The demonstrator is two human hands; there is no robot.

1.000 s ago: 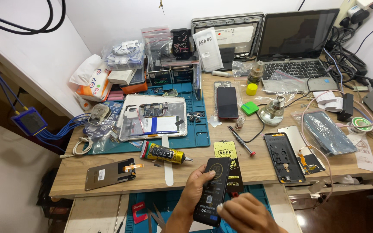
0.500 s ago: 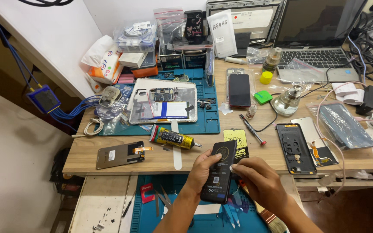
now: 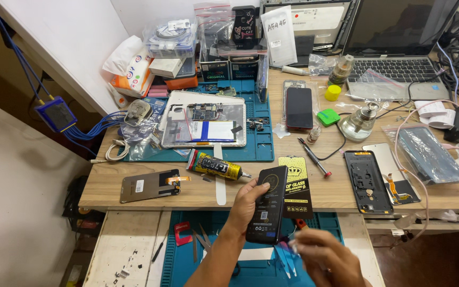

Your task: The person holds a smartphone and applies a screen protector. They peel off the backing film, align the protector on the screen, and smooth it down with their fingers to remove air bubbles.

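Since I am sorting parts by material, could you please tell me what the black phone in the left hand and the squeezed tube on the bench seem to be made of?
The black rectangular phone, held in the left hand, looks like glossy plastic or glass: its back shows soft reflections. The yellow-and-black glue tube seems thin soft metal, judging by its crinkled, dented body, though it could be plastic.

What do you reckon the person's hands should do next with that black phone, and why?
Probably bring the right hand up to the lower end of the black phone and steady it. The left hand alone holds the phone, upright over the edge of the wooden bench, while the right hand sits blurred just below it, not clearly touching. A second grip would likely keep it from slipping.
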